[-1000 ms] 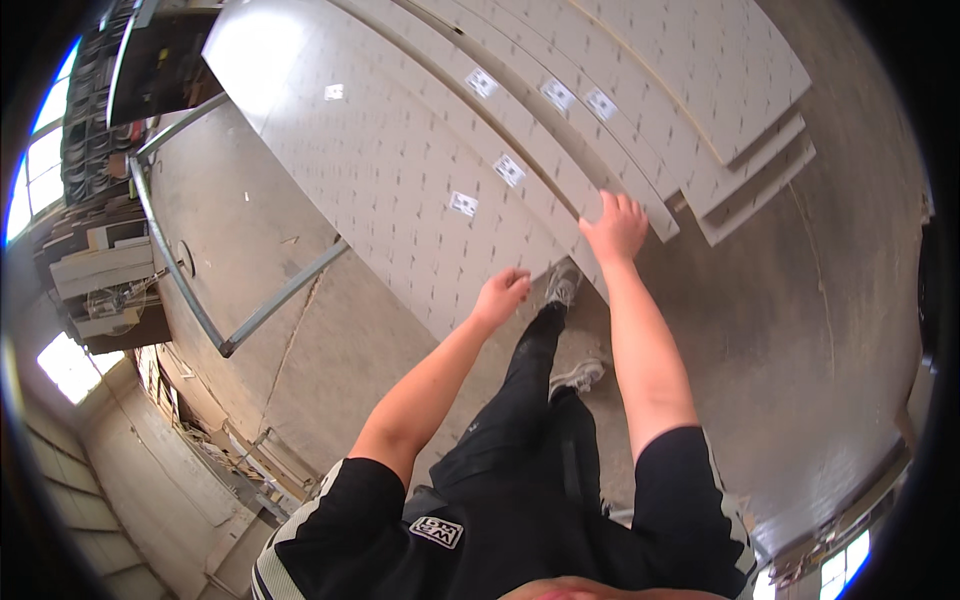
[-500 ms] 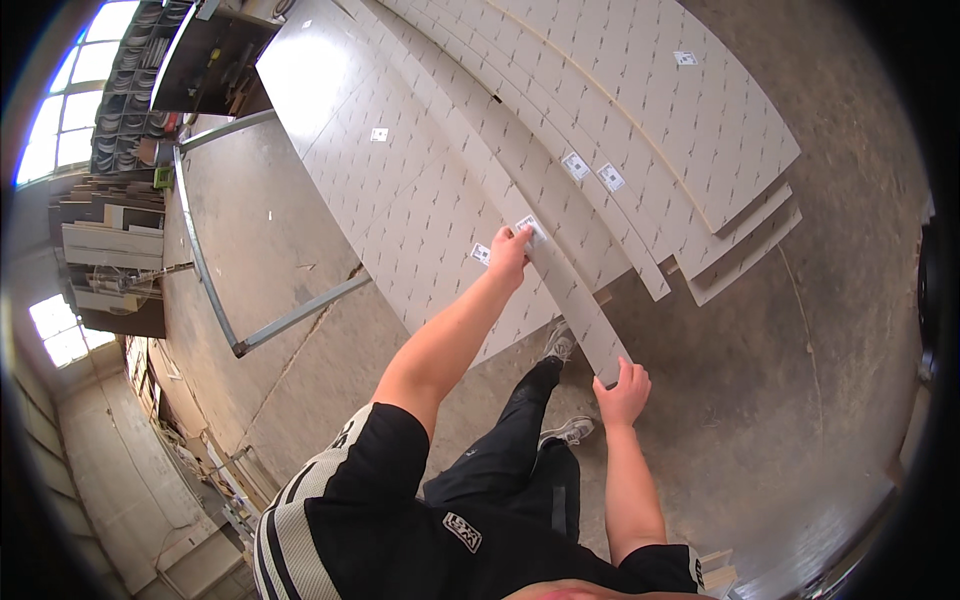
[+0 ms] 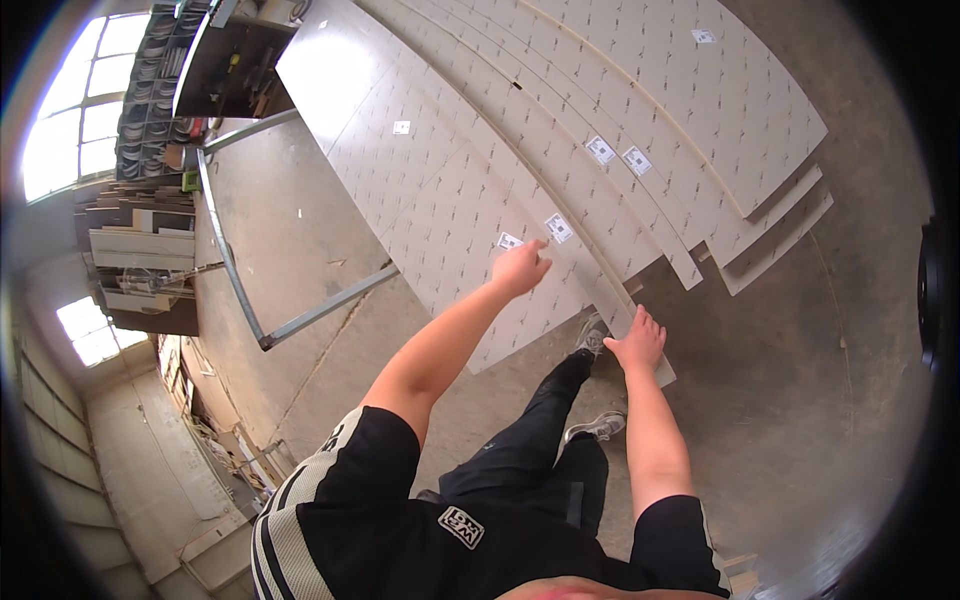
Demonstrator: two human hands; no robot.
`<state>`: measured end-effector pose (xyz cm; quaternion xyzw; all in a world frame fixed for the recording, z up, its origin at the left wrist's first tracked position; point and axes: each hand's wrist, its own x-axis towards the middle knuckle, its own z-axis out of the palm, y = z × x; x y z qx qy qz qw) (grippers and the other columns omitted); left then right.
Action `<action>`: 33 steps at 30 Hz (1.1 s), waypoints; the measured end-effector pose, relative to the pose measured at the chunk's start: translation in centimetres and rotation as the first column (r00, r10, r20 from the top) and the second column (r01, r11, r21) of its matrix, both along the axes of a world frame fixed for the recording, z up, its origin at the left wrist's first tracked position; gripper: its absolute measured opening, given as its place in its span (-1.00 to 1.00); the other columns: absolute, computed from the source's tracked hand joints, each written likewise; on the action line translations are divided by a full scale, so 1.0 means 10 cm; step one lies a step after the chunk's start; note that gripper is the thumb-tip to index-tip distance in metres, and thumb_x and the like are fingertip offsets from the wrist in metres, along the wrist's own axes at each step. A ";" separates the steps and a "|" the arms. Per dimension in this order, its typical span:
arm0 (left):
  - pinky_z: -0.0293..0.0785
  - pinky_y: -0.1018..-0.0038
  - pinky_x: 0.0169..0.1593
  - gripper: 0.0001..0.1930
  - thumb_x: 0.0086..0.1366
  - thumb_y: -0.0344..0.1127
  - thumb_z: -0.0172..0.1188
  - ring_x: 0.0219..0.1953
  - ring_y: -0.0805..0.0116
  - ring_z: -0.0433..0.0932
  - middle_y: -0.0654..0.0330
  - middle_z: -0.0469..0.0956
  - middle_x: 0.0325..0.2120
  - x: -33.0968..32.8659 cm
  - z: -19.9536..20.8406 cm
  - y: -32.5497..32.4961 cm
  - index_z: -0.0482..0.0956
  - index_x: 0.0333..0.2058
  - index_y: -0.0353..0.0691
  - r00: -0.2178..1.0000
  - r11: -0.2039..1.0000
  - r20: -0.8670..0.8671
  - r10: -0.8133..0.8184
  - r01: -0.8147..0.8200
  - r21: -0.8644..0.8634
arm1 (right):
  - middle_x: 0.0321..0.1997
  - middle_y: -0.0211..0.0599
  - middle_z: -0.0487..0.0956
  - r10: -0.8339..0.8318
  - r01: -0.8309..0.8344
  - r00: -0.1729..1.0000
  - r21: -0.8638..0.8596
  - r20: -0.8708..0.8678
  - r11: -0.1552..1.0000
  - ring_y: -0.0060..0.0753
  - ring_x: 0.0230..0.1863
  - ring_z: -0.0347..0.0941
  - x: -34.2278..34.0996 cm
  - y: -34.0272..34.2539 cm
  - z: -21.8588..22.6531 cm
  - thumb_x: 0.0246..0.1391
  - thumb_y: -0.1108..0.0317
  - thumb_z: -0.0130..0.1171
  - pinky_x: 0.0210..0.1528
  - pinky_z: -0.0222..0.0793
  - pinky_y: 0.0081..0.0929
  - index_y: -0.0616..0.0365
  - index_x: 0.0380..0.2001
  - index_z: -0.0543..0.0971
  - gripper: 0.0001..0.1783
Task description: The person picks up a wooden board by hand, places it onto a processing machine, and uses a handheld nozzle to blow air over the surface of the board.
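Observation:
A long narrow board strip (image 3: 590,268) with a printed grey covering and a white label (image 3: 558,228) runs along the right side of a wide panel (image 3: 400,210). Its near end juts past the panel, over the floor. My right hand (image 3: 640,342) grips the strip near that end, thumb on one side and fingers across the other. My left hand (image 3: 520,270) is over the panel beside the strip's label, its index finger stretched out and the other fingers partly hidden. A second label (image 3: 509,241) on the panel lies just behind my left hand.
More grey-covered boards (image 3: 720,110) are stacked in overlapping layers on the right, their near corners sticking out. A metal frame (image 3: 300,318) stands at the left on the concrete floor. Cut boards (image 3: 145,248) lean farther left. My shoes (image 3: 597,425) are below the strip's end.
The strip has shifted against the wide panel and now looks flatter. My right hand has moved up along it from its tip. My left hand has loosened from the strip near the label.

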<state>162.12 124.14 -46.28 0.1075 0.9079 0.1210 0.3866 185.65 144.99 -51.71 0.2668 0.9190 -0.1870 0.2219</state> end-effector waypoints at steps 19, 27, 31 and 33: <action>-0.06 0.14 0.54 -0.14 0.16 -0.18 0.41 0.47 0.29 0.14 0.29 0.26 0.39 -0.65 1.14 0.22 0.19 0.41 0.03 0.271 0.342 -0.249 -0.930 0.888 -0.307 | -0.10 -0.24 0.65 -0.241 0.238 0.966 0.046 0.097 0.970 -0.04 0.01 0.55 3.46 0.95 2.52 -0.37 0.29 0.46 0.16 0.39 -0.11 -0.05 -0.02 0.55 -0.33; 0.55 0.19 0.07 -0.52 0.00 -0.15 0.42 0.03 0.13 0.57 0.19 0.64 -0.12 0.49 1.80 0.97 0.60 -0.06 -0.05 0.194 0.122 -0.359 -0.913 0.970 0.212 | 0.33 -0.13 0.50 -0.532 0.443 0.810 0.338 0.245 0.830 0.10 0.46 0.24 5.93 1.35 3.96 -0.26 0.37 0.48 0.56 -0.03 0.07 -0.12 0.23 0.53 -0.17; 0.57 0.21 0.06 -0.39 -0.16 -0.23 0.56 0.03 0.08 0.58 0.19 0.64 -0.11 1.40 2.30 1.31 0.60 -0.04 -0.16 0.280 0.123 -0.455 -0.845 0.931 0.344 | 0.38 -0.12 0.43 -0.787 0.647 0.584 0.701 -0.200 0.302 -0.04 0.44 0.26 5.93 1.21 4.79 -0.20 0.19 0.52 0.56 0.00 -0.06 0.02 0.36 0.35 -0.02; 0.57 0.21 0.08 -0.37 -0.16 -0.23 0.55 0.02 0.06 0.58 0.17 0.63 -0.11 1.86 2.35 1.49 0.60 -0.03 -0.17 0.303 0.104 -0.435 -0.848 0.900 0.423 | 0.42 -0.01 0.37 -0.767 0.888 0.168 0.433 -0.620 -0.156 -0.01 0.45 0.23 6.05 0.88 4.74 -0.15 0.06 0.55 0.53 0.04 -0.10 0.08 0.39 0.30 0.04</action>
